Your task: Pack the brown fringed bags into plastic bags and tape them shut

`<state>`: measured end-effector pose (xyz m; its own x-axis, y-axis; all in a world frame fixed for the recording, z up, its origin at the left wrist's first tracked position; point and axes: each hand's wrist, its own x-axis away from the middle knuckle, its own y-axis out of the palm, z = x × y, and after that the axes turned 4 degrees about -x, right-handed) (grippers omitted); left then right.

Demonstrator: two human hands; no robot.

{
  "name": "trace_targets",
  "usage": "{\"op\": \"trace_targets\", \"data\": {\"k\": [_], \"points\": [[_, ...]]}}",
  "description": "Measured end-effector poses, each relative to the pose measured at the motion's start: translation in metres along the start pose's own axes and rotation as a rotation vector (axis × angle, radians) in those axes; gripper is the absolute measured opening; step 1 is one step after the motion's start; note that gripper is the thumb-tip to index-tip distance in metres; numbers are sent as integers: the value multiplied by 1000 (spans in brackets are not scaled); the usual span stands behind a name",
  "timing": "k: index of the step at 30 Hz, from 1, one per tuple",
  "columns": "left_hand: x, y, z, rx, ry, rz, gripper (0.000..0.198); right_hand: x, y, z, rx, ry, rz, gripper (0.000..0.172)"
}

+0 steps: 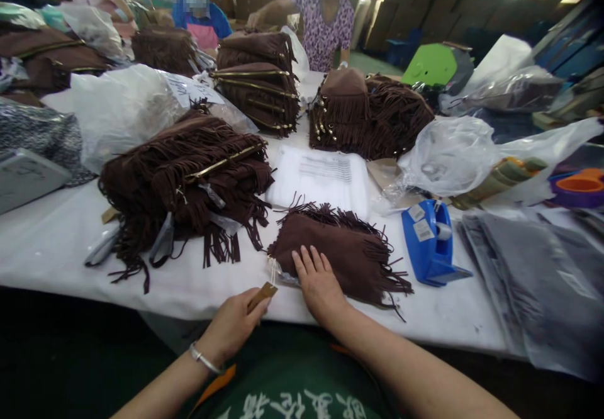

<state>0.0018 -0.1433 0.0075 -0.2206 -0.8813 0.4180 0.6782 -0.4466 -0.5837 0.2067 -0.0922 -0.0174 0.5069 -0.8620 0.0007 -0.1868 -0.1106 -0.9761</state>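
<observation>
A brown fringed suede bag (344, 249) lies flat on the white table (56, 243) right in front of me. My right hand (318, 280) rests flat on its near edge, fingers stretched out together. My left hand (233, 324) is closed in a pinch on a small tan tag (263, 294), which hangs by a thin string from the bag's left corner. A silver bracelet sits on my left wrist.
A tall stack of the same fringed bags (189, 173) stands to the left, more stacks (372, 114) further back. A blue tape dispenser (431, 240) sits right of the bag, grey plastic sleeves (533, 280) beyond it, white bags (325, 177) behind. Two people work at the far end.
</observation>
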Motion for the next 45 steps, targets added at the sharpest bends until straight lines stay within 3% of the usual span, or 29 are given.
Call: {"op": "trace_targets", "data": {"k": [2,4,7,10,14,17,20,22,25,27,30,32,34,36,38,40,42,45], "points": [[5,9,5,302,-97,-146,42,2,4,2,6,-40,13,57],[9,7,13,385,-96,-179,43,6,8,4,12,-79,34,57],[1,-16,32,105,36,-18,32,11,14,7,14,-106,70,56],[-29,-40,60,-115,179,153,24,12,17,11,-33,-120,135,54],[-78,-46,83,-13,237,138,27,18,18,16,-171,-56,279,52],[-87,-42,67,95,183,180,38,26,17,17,-212,47,362,48],[-68,-36,29,295,3,348,44,25,8,16,-157,23,369,58],[-48,-28,6,407,-132,413,48,18,-1,16,-106,-39,292,69],[-20,-11,-9,562,-237,333,52,1,-11,16,-93,-84,86,82],[-9,2,-8,736,-293,184,55,-9,-11,18,-98,-81,-23,79],[-4,21,2,986,-328,-107,61,-17,-13,23,-113,-75,-85,66],[-9,34,11,1114,-256,-263,68,-20,-22,28,-186,-79,-97,68],[-20,45,24,1241,-100,-342,75,-22,-38,34,-289,-79,-105,73],[-37,52,41,1371,128,-316,74,-24,-56,40,-373,-72,-93,75],[-56,54,60,1496,334,-198,70,-24,-69,44,-408,-59,-59,76],[-75,50,74,1615,430,-53,66,-23,-74,46,-403,-44,-19,76],[-91,40,80,1723,377,32,66,-20,-73,46,-373,-40,-3,77],[-107,21,72,1825,201,-64,77,-13,-61,41,-296,-91,-30,80]]}}
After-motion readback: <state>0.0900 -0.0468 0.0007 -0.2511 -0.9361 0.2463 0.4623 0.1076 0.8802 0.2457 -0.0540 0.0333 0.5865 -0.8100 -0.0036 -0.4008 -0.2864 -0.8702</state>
